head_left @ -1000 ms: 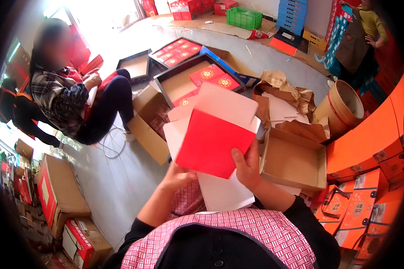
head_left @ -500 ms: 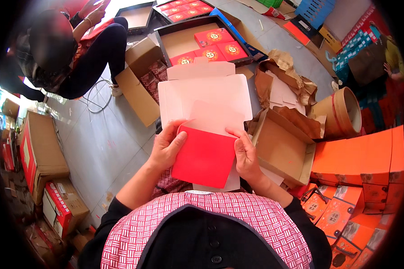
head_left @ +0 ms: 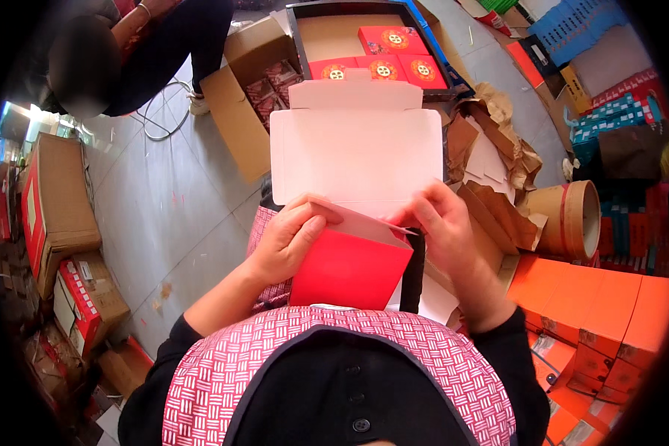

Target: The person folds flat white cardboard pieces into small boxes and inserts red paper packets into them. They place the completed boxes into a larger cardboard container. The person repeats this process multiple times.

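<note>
A partly folded red carton [head_left: 349, 271] with a white inside is held in front of my apron. My left hand [head_left: 293, 234] grips its left upper edge, thumb near the red face and fingers behind. My right hand [head_left: 442, 223] pinches at the right upper corner, where a narrow flap is bent; the fingertips partly hide that flap. Beyond the hands, a wide white cardboard panel [head_left: 357, 152] with a tuck flap at its far end lies open. Whether it joins the red part is hidden by the hands.
Finished red boxes [head_left: 383, 69] lie in a black-rimmed tray [head_left: 327, 41] ahead. An opened brown carton [head_left: 234, 123] holds small packets. Torn brown paper [head_left: 490, 111] and a round tub [head_left: 572, 219] stand right, above orange boxes [head_left: 587, 297]. A co-worker [head_left: 163, 52] sits far left.
The red carton's upper edge has been bent, showing its white inside. My right hand has moved up and right to the corner. The view has shifted, so surroundings appear higher.
</note>
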The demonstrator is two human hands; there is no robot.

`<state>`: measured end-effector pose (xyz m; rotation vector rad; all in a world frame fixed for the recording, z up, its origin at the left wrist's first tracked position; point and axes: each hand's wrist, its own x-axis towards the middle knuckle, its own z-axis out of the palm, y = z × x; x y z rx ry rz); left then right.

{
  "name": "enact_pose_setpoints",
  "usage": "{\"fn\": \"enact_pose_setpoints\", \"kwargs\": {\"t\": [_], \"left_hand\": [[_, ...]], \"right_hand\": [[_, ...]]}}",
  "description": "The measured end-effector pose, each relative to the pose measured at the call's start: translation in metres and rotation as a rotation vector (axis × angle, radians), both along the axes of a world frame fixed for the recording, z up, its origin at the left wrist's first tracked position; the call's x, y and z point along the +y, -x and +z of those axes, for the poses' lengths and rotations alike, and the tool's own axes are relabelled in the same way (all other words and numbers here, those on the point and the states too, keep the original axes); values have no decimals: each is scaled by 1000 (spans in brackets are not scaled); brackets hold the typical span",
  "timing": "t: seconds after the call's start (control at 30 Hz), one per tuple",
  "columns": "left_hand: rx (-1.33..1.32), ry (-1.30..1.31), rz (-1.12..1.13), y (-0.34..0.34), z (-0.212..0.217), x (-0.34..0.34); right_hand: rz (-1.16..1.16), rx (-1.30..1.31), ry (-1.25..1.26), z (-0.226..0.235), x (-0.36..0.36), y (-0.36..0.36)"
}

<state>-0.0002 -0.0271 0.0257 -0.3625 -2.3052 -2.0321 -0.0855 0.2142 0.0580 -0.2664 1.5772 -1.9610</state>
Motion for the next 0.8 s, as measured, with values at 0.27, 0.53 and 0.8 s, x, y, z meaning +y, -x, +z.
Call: {"fn": "enact_pose_setpoints", "kwargs": {"t": [0.27,0.53,0.8], "left_hand": [[-27,-66,18,-3,0,-1],[-51,-318,-48,-11,-13,-2],[18,-408,-86,-22,-24,-4]], "right_hand": [[492,-203,-218,33,-37,29],[273,-25,-200,15,-38,15],[271,-242,-232,24,-32,18]]}}
